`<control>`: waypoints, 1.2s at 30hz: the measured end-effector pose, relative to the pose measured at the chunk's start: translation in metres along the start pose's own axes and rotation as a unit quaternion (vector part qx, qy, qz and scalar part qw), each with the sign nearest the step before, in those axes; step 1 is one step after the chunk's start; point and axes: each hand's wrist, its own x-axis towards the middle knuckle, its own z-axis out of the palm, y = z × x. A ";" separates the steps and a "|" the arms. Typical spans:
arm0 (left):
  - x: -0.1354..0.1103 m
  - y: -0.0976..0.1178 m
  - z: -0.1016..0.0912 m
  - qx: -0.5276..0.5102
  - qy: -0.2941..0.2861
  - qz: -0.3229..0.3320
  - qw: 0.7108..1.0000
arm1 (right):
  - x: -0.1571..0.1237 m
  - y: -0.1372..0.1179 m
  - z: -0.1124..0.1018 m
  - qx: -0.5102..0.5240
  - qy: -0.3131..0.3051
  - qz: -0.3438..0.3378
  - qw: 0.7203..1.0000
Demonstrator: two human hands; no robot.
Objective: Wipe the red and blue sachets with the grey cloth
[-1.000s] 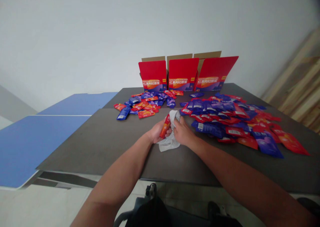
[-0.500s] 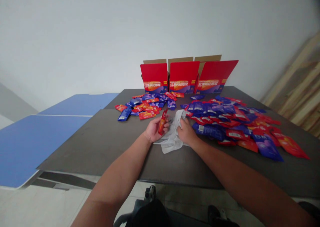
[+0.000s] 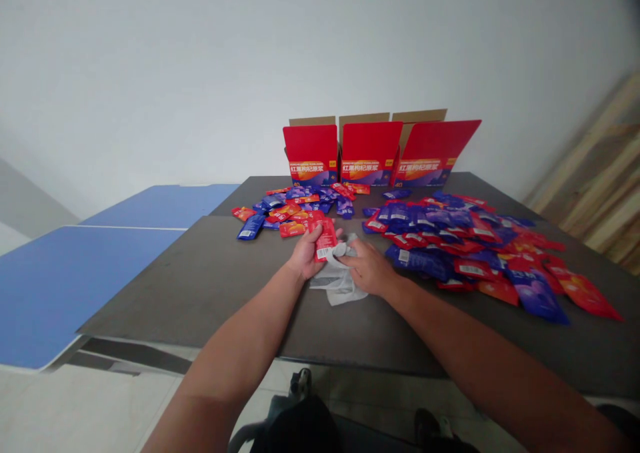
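red sachet (image 3: 324,238) gripped in the left hand (image 3: 305,253), thumb and fingers closed around its lower part, top end tilted up and a white barcode patch turned toward the camera. right hand (image 3: 370,270) set just beside it, fingers laid over the top of a crumpled white cloth (image 3: 340,285); whether clamped on the cloth or only pressed against it, impossible to tell. both hands close together above the cloth, sachet between them and its lower edge against the cloth, with any contact between the hands themselves hidden. cloth bunched on the dark grey tabletop (image 3: 175,293), partly under both hands.

left of the hands and farther back, a loose heap of sachets (image 3: 295,208) in red and blue, with a single blue sachet (image 3: 251,227) at its near edge. to the right, a much larger spread of sachets (image 3: 450,233), also red and blue, reaching almost to the right hand, with a big blue sachet (image 3: 537,296) and a big red sachet (image 3: 583,296) lying toward the near right.

along the far edge, three open cardboard cartons (image 3: 370,153) standing side by side, red flaps raised, printed chinese lettering on their fronts. off to the left, a blue table (image 3: 75,286) abutting the grey top. pale wooden boards (image 3: 600,193) leaning at the right, against a white wall (image 3: 150,73).
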 end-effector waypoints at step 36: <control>-0.010 0.003 -0.001 -0.004 -0.067 -0.124 0.990 | 0.003 -0.012 0.003 -0.031 -0.023 -0.093 0.995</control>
